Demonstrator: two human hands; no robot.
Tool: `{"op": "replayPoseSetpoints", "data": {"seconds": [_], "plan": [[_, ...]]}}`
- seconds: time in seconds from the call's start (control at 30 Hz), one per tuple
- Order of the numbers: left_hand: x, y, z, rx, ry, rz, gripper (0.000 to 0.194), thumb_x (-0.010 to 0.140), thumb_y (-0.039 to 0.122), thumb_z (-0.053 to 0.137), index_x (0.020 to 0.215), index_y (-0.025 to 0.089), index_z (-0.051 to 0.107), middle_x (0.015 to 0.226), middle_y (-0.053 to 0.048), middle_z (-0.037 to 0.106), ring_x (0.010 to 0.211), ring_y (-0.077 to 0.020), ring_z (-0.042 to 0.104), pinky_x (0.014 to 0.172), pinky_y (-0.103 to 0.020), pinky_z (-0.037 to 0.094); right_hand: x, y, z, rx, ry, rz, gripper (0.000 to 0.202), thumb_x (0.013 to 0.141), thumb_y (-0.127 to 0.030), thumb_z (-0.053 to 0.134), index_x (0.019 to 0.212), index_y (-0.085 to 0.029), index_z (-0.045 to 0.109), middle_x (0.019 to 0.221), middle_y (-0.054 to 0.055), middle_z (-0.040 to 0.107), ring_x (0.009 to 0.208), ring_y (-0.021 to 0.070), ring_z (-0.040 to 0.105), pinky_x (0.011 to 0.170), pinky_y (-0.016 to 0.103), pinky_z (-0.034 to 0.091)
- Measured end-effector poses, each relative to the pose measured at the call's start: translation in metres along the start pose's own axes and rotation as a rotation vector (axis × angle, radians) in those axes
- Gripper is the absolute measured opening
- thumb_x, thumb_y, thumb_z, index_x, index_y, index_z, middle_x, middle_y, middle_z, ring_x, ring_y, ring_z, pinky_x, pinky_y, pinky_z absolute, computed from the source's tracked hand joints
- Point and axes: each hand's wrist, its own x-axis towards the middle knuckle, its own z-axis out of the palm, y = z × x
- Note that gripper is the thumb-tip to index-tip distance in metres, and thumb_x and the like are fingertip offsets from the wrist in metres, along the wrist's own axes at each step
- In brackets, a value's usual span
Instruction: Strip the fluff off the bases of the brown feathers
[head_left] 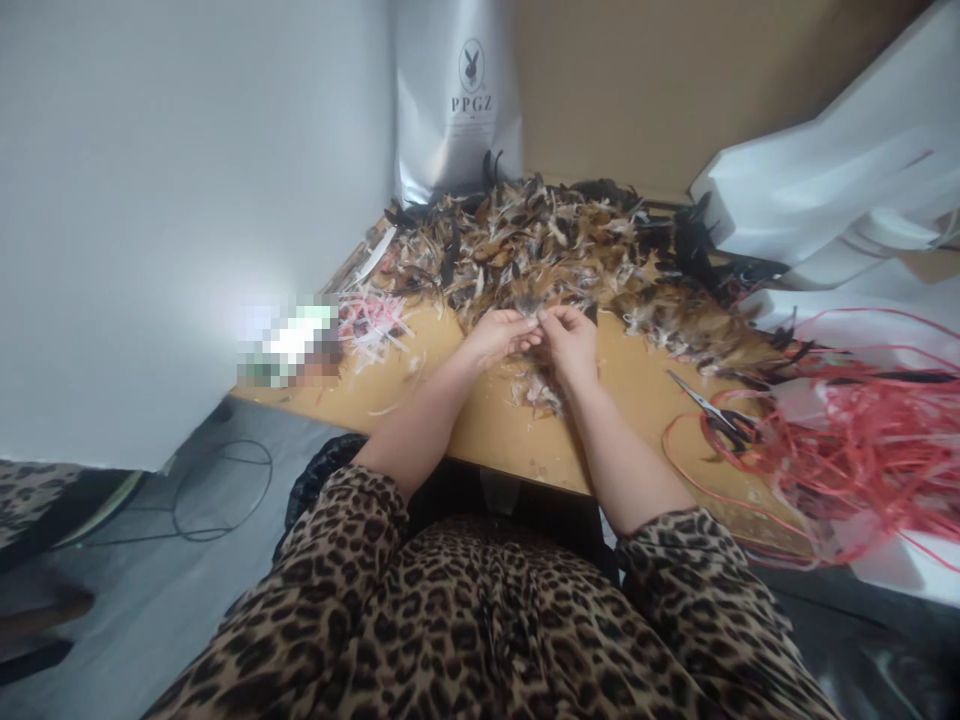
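Note:
My left hand (pixel 501 336) and my right hand (pixel 568 342) meet fingertip to fingertip over the front of the table. Both are closed in a pinch on a small brown feather bunch (pixel 531 300), whose tips fan out above the fingers. Its lower end is hidden by my fingers. Just beyond, a big heap of brown and black feathers (pixel 517 235) spreads across the table. Below my hands lies a small patch of pale feather fluff (pixel 538 392) on the wooden tabletop.
Scissors (pixel 709 410) with dark handles lie at right, beside a tangle of red plastic string (pixel 877 460). Pink and white strips (pixel 373 322) are piled at left near a blurred-out bright patch. A silver printed bag (pixel 465 110) stands behind the feathers. The yellowish table (pixel 517 450) has its edge before me.

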Motion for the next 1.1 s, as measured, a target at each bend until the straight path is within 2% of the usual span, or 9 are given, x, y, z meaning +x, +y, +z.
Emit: {"op": "replayPoseSetpoints", "data": {"seconds": [0.23, 0.43, 0.6, 0.77, 0.93, 1.1], "plan": [[0.001, 0.001, -0.002, 0.033, -0.033, 0.023, 0.012, 0.077, 0.016, 0.070, 0.076, 0.006, 0.064, 0.065, -0.006, 0.069, 0.054, -0.0052, 0.061, 0.054, -0.015, 0.044, 0.005, 0.003, -0.003, 0.090, -0.016, 0.095, 0.025, 0.063, -0.039, 0.075, 0.072, -0.019, 0.062, 0.064, -0.003, 0.061, 0.056, 0.0089, 0.052, 0.056, 0.022, 0.043], [0.001, 0.002, -0.005, 0.000, -0.004, 0.040, 0.009, 0.079, 0.014, 0.068, 0.077, 0.006, 0.065, 0.072, -0.007, 0.071, 0.056, -0.0052, 0.063, 0.056, -0.015, 0.046, 0.003, -0.005, -0.003, 0.133, -0.029, 0.151, 0.027, 0.063, -0.042, 0.075, 0.073, -0.019, 0.064, 0.059, -0.004, 0.060, 0.051, 0.0078, 0.049, 0.051, 0.022, 0.039], [0.003, 0.001, -0.008, -0.080, 0.011, 0.032, 0.004, 0.080, 0.011, 0.065, 0.079, 0.007, 0.065, 0.071, -0.006, 0.071, 0.060, -0.0080, 0.066, 0.056, -0.016, 0.047, 0.002, -0.008, -0.006, -0.023, -0.075, -0.025, 0.022, 0.069, -0.038, 0.072, 0.080, -0.021, 0.066, 0.074, 0.000, 0.066, 0.066, 0.0124, 0.058, 0.065, 0.026, 0.047], [0.003, 0.004, -0.006, -0.138, 0.040, -0.009, 0.002, 0.080, 0.009, 0.064, 0.078, 0.009, 0.064, 0.067, -0.004, 0.069, 0.061, -0.0080, 0.065, 0.057, -0.017, 0.047, 0.002, -0.007, -0.012, -0.318, -0.103, -0.336, 0.015, 0.076, -0.036, 0.067, 0.083, -0.023, 0.066, 0.082, 0.001, 0.064, 0.074, 0.0146, 0.057, 0.075, 0.030, 0.047], [0.000, 0.007, -0.006, -0.170, 0.028, -0.048, 0.004, 0.077, 0.010, 0.067, 0.078, 0.010, 0.063, 0.073, -0.005, 0.070, 0.063, -0.0081, 0.065, 0.064, -0.020, 0.049, 0.002, -0.014, -0.017, -0.588, -0.181, -0.578, 0.011, 0.081, -0.030, 0.061, 0.088, -0.023, 0.065, 0.083, 0.003, 0.062, 0.079, 0.0171, 0.056, 0.077, 0.031, 0.045], [-0.001, 0.006, -0.007, -0.150, 0.020, -0.090, 0.010, 0.073, 0.012, 0.070, 0.074, 0.011, 0.060, 0.070, -0.004, 0.069, 0.064, -0.0113, 0.066, 0.068, -0.025, 0.050, 0.005, -0.014, -0.020, -0.718, -0.234, -0.693, 0.008, 0.083, -0.026, 0.058, 0.085, -0.019, 0.062, 0.079, 0.004, 0.061, 0.076, 0.0169, 0.055, 0.073, 0.030, 0.043]]}}
